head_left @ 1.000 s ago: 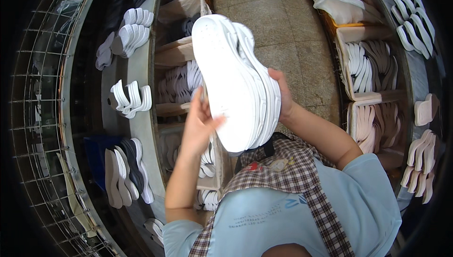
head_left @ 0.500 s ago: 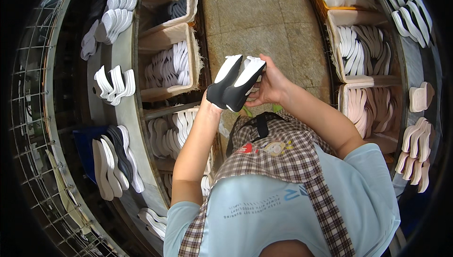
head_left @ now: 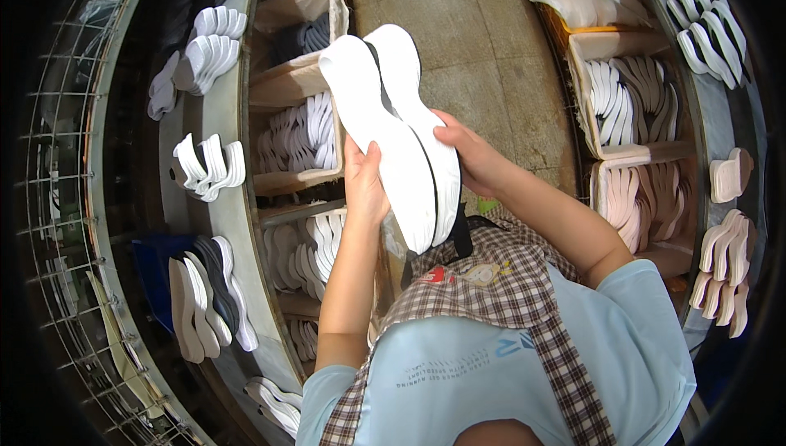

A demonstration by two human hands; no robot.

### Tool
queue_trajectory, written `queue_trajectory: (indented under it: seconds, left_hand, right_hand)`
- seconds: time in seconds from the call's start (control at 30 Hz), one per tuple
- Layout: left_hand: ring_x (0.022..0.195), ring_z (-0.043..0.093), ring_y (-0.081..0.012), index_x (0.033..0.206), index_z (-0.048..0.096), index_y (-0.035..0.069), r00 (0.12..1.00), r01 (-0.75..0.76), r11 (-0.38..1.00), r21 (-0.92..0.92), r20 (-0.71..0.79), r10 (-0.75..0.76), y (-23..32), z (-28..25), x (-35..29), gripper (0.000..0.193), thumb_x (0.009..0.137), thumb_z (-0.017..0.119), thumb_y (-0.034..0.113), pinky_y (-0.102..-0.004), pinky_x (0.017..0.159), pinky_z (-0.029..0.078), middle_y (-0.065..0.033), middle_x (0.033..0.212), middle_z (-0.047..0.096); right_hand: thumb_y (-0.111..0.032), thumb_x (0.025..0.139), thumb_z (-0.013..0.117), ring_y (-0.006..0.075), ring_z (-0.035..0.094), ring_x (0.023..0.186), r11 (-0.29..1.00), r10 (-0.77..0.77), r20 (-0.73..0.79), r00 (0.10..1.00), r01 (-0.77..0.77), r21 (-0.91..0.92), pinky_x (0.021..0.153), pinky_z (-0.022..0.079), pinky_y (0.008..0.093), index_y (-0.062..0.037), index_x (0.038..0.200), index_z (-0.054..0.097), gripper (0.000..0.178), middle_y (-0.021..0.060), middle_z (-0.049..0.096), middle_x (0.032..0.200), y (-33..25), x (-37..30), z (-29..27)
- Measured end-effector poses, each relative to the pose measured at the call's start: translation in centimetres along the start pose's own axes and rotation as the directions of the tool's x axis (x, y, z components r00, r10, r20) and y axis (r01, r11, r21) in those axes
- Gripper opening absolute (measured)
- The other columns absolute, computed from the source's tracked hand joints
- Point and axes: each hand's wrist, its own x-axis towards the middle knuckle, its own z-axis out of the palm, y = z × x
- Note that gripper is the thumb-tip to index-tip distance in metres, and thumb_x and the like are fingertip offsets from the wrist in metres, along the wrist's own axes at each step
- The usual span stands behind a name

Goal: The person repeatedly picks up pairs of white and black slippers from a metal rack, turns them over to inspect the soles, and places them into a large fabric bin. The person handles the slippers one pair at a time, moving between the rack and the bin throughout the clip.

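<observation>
Between my two hands, in front of my apron, is a pair of shoe soles (head_left: 397, 151) lying side by side, their broad white faces up. A dark strip shows in the seam between them. My left hand (head_left: 367, 180) grips the left sole's outer edge, thumb on the white face and fingers mostly hidden beneath. On the other side, my right hand (head_left: 473, 151) holds the right sole at its middle, thumb over the edge and the other fingers tucked out of sight.
Cloth-lined bins of white and grey soles (head_left: 299, 135) stand at my left, below a metal ledge (head_left: 229, 118) carrying more soles. To my right are bins with white, brown and pink soles (head_left: 618, 204) and another ledge with stacks. A wire mesh (head_left: 70, 200) runs along the far left.
The pair of soles has been turned over and raised: black and white sides showed before, now broad white faces do. Both hands have shifted their grip to the outer edges.
</observation>
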Motion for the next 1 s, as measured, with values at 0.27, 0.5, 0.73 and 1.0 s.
queue_trajectory:
  seconds: [0.27, 0.5, 0.73, 1.0]
  left_hand:
    - [0.123, 0.044, -0.0228, 0.144, 0.014, 0.015, 0.982, -0.131, 0.991, 0.041, 0.143, 0.123, 2.8, 0.2, 0.7, 0.062, 0.093, 0.048, 0.006, -0.038, 0.099, 0.042, -0.0098, 0.138, 0.036]
    - [0.123, 0.044, -0.023, 0.143, 0.016, 0.015, 0.973, -0.176, 0.984, 0.027, 0.158, 0.17, 2.8, -0.6, 0.9, 0.067, 0.089, 0.052, 0.001, -0.0377, 0.099, 0.041, -0.0084, 0.139, 0.036]
    - [0.121, 0.046, -0.0214, 0.138, 0.027, 0.012, 0.97, -0.2, 0.977, 0.078, 0.153, 0.187, 3.2, -1.1, 0.8, 0.059, 0.088, 0.053, -0.003, -0.0359, 0.098, 0.042, -0.0069, 0.135, 0.042]
    - [0.114, 0.052, -0.0244, 0.132, 0.038, 0.001, 0.978, -0.194, 0.965, 0.179, 0.11, 0.176, 4.8, 0.4, 0.1, 0.044, 0.092, 0.052, 0.014, -0.0381, 0.097, 0.044, -0.0127, 0.127, 0.05]
  right_hand:
    - [-0.041, 0.08, 0.059, 0.0274, 0.034, 0.129, 0.935, -0.146, 0.104, 0.984, 0.172, -0.31, 0.106, 0.029, 0.0399, 0.0015, 0.142, 0.02, 0.085, 0.019, 0.034, 0.139, -1.4, -0.7, 1.5]
    - [-0.031, 0.085, 0.063, 0.0278, 0.03, 0.132, 0.918, -0.194, 0.196, 0.961, 0.248, -0.309, 0.108, 0.027, 0.0395, 0.0029, 0.142, 0.022, 0.078, 0.0184, 0.029, 0.142, -1.0, -0.8, 0.7]
    - [-0.023, 0.082, 0.068, 0.0264, 0.028, 0.133, 0.818, -0.277, 0.284, 0.918, 0.38, -0.432, 0.109, 0.025, 0.0379, 0.0046, 0.138, 0.03, 0.073, 0.0147, 0.026, 0.14, -1.1, -0.7, 0.0]
    - [-0.017, 0.08, 0.067, 0.0265, 0.03, 0.132, 0.755, -0.231, 0.325, 0.917, 0.38, -0.535, 0.108, 0.029, 0.0385, 0.0004, 0.138, 0.032, 0.07, 0.0154, 0.03, 0.139, -3.0, -1.0, 0.7]
